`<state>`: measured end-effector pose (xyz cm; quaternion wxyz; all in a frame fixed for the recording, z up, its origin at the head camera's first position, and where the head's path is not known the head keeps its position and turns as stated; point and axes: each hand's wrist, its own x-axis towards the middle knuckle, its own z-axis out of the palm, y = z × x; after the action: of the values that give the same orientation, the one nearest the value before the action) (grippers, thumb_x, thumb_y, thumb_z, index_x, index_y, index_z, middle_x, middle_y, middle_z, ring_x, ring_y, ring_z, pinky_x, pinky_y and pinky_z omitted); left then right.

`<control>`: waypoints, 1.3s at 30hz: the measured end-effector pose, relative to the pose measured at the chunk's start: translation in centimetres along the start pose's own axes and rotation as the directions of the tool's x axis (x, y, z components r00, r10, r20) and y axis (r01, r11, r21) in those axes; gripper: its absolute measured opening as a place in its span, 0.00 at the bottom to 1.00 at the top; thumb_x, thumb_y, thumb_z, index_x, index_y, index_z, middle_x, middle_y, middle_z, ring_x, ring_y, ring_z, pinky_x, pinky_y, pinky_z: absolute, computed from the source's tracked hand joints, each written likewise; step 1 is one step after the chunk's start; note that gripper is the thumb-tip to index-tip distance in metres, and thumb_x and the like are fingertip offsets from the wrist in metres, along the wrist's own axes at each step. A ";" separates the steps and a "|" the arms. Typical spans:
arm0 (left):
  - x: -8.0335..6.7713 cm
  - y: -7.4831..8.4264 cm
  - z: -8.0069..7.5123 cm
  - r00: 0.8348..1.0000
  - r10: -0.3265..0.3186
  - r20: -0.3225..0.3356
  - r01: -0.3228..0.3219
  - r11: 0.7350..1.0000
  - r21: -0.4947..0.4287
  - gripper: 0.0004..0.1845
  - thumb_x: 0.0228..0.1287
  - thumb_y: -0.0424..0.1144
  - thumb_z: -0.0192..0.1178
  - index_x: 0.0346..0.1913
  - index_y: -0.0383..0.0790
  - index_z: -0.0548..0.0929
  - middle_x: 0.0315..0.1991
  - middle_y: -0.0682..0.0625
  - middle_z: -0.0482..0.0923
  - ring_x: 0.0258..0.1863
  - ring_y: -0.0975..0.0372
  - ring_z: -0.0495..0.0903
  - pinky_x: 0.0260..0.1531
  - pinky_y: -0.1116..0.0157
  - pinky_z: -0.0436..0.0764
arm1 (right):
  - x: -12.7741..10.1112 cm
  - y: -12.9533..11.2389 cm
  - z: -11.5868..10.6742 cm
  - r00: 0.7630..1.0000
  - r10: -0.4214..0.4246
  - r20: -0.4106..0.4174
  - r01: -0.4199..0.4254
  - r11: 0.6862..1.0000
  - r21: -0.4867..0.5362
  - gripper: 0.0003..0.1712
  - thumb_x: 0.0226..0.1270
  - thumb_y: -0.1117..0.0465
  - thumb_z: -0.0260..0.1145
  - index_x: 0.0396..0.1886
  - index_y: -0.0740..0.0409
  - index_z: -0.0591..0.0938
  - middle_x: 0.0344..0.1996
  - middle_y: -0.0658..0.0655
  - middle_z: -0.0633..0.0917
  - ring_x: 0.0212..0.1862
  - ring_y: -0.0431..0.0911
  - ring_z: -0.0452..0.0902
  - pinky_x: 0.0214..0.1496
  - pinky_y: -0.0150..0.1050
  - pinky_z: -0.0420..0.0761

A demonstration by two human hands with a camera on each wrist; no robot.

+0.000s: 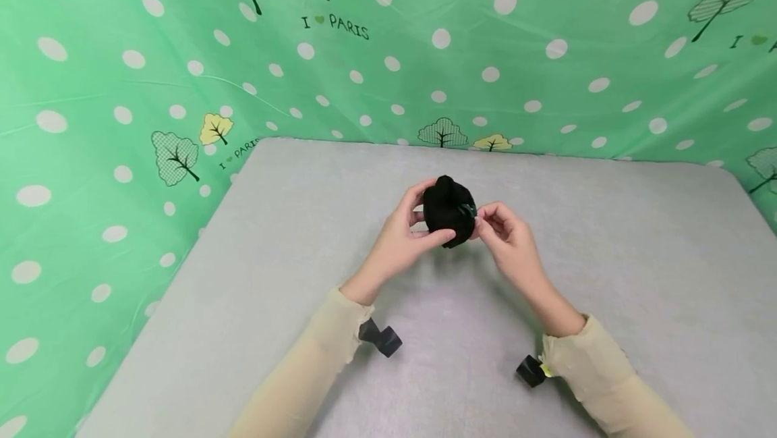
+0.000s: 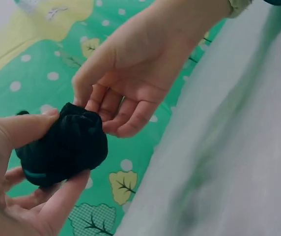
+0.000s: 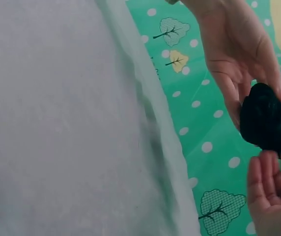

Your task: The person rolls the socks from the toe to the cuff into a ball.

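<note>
A small bundle of black cloth (image 1: pixel 448 212), rounded and folded, is held up over the table in the head view. My left hand (image 1: pixel 398 232) grips it from the left, thumb along its near side and fingers behind. My right hand (image 1: pixel 508 239) pinches its right edge between thumb and forefinger, near a small dark-teal glint. In the left wrist view, the bundle (image 2: pixel 64 145) shows soft folds, with the right hand (image 2: pixel 130 73) at its upper right. The right wrist view has the bundle (image 3: pixel 268 118) at its right side, between both hands.
A grey table (image 1: pixel 291 235) lies under the hands. Behind and to the left hangs a green curtain (image 1: pixel 340 100) with white dots and trees. Black wrist cameras (image 1: pixel 388 341) stick out by both cream sleeves (image 1: pixel 315 357).
</note>
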<state>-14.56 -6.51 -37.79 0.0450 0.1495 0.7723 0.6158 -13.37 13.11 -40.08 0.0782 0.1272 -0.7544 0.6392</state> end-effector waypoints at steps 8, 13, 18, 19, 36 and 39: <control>0.1 -0.1 -0.2 0.993 0.072 -0.089 -0.062 0.992 0.108 0.38 0.54 0.35 0.75 0.68 0.49 0.71 0.61 0.45 0.74 0.36 0.55 0.81 0.34 0.68 0.85 | -0.3 -0.4 0.4 0.999 0.004 0.033 0.000 0.990 -0.143 0.06 0.71 0.69 0.60 0.36 0.69 0.80 0.29 0.64 0.84 0.30 0.37 0.81 0.36 0.25 0.81; 0.4 -0.1 -0.2 0.973 0.147 -0.178 -0.088 0.949 0.304 0.34 0.54 0.38 0.76 0.65 0.47 0.74 0.59 0.47 0.76 0.40 0.55 0.79 0.36 0.64 0.85 | -0.7 -0.3 0.7 0.992 -0.096 0.082 0.106 0.986 -0.128 0.03 0.69 0.72 0.60 0.35 0.70 0.79 0.28 0.62 0.82 0.32 0.35 0.77 0.38 0.23 0.79; 0.5 -0.4 -0.3 0.970 0.149 -0.189 -0.067 0.922 0.382 0.33 0.55 0.34 0.74 0.64 0.45 0.74 0.60 0.45 0.76 0.44 0.53 0.79 0.44 0.55 0.84 | -1.0 -0.3 1.0 0.981 -0.141 0.132 0.156 0.981 -0.114 0.02 0.69 0.73 0.60 0.35 0.70 0.79 0.29 0.59 0.81 0.34 0.35 0.76 0.40 0.23 0.79; 0.5 -0.5 -0.3 0.973 0.147 -0.176 -0.070 0.921 0.382 0.33 0.55 0.35 0.74 0.64 0.45 0.74 0.60 0.45 0.75 0.44 0.53 0.79 0.43 0.57 0.84 | -1.1 -0.3 1.0 0.983 -0.133 0.130 0.148 0.982 -0.116 0.02 0.69 0.73 0.60 0.35 0.69 0.79 0.29 0.59 0.81 0.34 0.35 0.77 0.40 0.24 0.79; 0.8 0.6 -0.9 0.983 -0.184 -0.020 0.183 0.982 -0.049 0.20 0.73 0.50 0.56 0.61 0.47 0.71 0.60 0.43 0.72 0.43 0.55 0.80 0.37 0.51 0.87 | -0.8 0.4 0.6 0.943 -0.318 0.098 0.330 0.853 -0.404 0.06 0.60 0.73 0.67 0.31 0.60 0.80 0.28 0.52 0.82 0.33 0.37 0.78 0.39 0.25 0.80; 0.7 0.5 -0.7 0.989 -0.148 -0.026 0.148 0.989 -0.012 0.21 0.68 0.46 0.62 0.60 0.47 0.71 0.58 0.43 0.73 0.34 0.57 0.79 0.33 0.55 0.86 | -0.8 0.1 0.6 0.961 -0.270 0.065 0.274 0.881 -0.385 0.05 0.63 0.71 0.67 0.35 0.61 0.79 0.29 0.53 0.83 0.33 0.36 0.78 0.38 0.25 0.81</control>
<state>-15.30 -6.92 -37.06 0.0811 0.0833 0.7787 0.6166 -12.63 12.60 -40.53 0.1873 0.2166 -0.8415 0.4582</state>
